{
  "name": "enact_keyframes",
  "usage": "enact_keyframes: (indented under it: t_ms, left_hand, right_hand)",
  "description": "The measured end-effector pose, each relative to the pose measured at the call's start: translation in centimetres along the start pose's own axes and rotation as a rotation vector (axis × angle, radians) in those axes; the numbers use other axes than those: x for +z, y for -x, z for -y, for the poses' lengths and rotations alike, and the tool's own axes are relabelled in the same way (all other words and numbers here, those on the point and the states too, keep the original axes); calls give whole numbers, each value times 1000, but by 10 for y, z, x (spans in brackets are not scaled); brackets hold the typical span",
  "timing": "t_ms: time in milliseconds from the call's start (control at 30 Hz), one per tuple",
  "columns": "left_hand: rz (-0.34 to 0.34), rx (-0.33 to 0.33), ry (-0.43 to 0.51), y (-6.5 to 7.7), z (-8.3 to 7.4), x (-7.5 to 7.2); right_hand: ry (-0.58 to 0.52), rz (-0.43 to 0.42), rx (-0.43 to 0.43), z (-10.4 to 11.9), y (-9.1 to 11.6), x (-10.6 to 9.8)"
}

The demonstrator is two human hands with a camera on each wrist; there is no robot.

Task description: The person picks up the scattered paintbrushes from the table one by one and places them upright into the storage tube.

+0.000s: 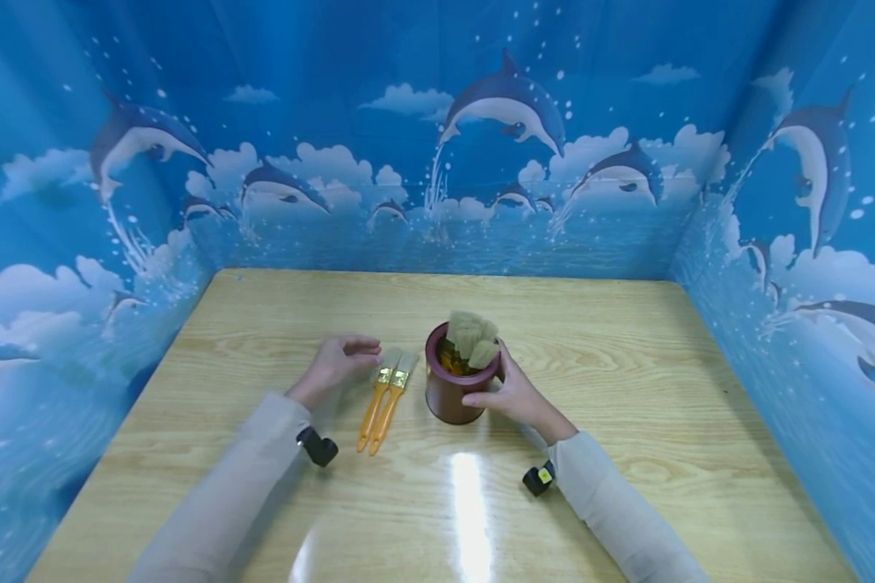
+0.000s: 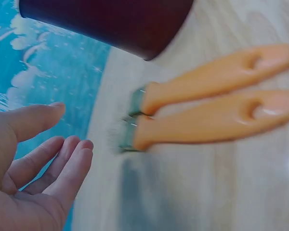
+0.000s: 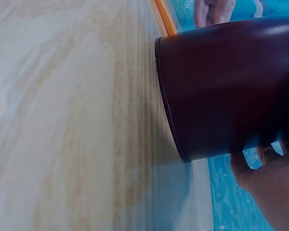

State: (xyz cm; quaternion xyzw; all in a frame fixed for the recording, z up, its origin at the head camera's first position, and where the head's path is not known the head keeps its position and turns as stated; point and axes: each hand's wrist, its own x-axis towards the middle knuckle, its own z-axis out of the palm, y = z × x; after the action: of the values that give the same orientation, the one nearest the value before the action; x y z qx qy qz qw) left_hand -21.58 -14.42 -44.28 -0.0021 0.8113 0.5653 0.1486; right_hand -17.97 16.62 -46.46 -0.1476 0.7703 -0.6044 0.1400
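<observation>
A dark reddish-brown cylindrical pot (image 1: 452, 398) stands upright on the table, with several bristle brushes (image 1: 470, 334) in it, bristles up. My right hand (image 1: 519, 395) holds the pot from the right, thumb on its near side and fingers round the far side. To the pot's left, two flat paintbrushes (image 1: 383, 409) with orange handles lie side by side, bristles pointing away from me. My left hand (image 1: 339, 368) is beside their bristle ends, holding nothing. In the left wrist view its fingers (image 2: 67, 178) are extended and loosely bent, apart from the brushes.
The light wood-grain table (image 1: 627, 356) reaches back to a blue curtain (image 1: 379, 97) printed with dolphins, which also hangs along both sides. Bright light reflects off the tabletop near its front.
</observation>
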Motion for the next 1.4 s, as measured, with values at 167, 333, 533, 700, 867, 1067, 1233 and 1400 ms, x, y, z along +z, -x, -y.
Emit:
enact_keyframes:
  t_ms: [167,333,533,700,867,1067,1233,1400]
  left_hand:
    - [-5,-56,20,0,14,6]
    - [-27,-63,-67,-1,20,11]
    - [-85,-19,-214,-2,21,18]
    - [-125,3,-352,-2,19,24]
    - [-114,-31,-350,-2,16,26]
    - [-107,-50,-329,-4,15,25]
    - [-95,-56,-324,-4,13,25]
    - [-88,-47,-364,-5,12,24]
  right_hand:
    - [5,-1,17,0,1,1]
    - [3,-8,19,1,2,2]
    - [3,-2,18,2,2,1]
    - [-7,6,23,3,2,1]
    - [3,1,17,3,2,1]
    - [9,-1,19,4,3,1]
    - [10,-4,36,5,2,1]
    - [1,3,38,4,2,0]
